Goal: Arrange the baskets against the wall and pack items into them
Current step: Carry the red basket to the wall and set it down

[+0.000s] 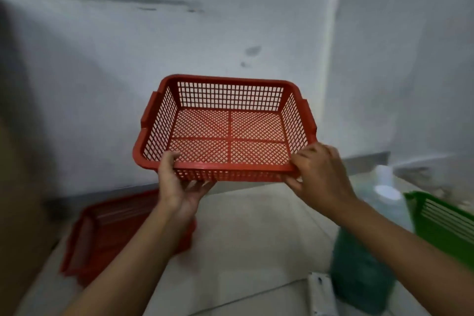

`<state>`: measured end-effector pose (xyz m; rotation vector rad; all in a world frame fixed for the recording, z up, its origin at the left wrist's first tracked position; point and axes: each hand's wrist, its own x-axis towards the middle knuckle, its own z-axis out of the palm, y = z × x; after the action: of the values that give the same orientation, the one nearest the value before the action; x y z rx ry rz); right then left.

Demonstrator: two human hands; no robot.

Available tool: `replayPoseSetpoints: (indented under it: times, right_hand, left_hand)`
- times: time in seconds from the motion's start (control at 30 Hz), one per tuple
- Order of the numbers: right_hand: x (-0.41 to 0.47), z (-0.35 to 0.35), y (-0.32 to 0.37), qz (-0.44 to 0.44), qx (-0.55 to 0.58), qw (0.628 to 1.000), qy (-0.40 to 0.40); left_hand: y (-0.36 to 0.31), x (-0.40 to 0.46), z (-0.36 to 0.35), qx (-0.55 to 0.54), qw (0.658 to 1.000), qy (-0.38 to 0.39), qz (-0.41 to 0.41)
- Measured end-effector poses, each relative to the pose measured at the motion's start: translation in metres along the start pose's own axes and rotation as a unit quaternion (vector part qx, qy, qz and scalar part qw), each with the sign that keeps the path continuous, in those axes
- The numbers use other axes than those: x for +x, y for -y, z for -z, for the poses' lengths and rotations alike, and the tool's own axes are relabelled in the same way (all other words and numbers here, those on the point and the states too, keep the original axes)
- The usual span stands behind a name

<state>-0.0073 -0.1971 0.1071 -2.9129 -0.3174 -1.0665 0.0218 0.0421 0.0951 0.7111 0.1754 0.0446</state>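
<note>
I hold an empty red mesh basket [225, 133] up in the air in front of the white wall [154, 33], tilted so its open side faces me. My left hand [179, 185] grips the near rim at its left corner, thumb on top and fingers underneath. My right hand [318, 174] grips the near rim at its right corner. A second red basket [102, 233] lies blurred on the pale floor at the lower left. A green basket [446, 218] shows at the right edge.
A large bottle of green liquid [364, 264] with a white cap stands at the lower right, beside the green basket. A small white object [320, 290] lies near its base. A brown surface [15, 213] fills the left edge. The wall forms a corner at the right.
</note>
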Motion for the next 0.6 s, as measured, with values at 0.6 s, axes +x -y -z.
replayPoseSetpoints:
  times: [0.6]
  right_hand:
    - [0.016,-0.165,0.206,0.214,0.010,0.949,0.231]
  left_hand:
    - [-0.052,0.025,0.237,-0.013,0.974,-0.228,0.012]
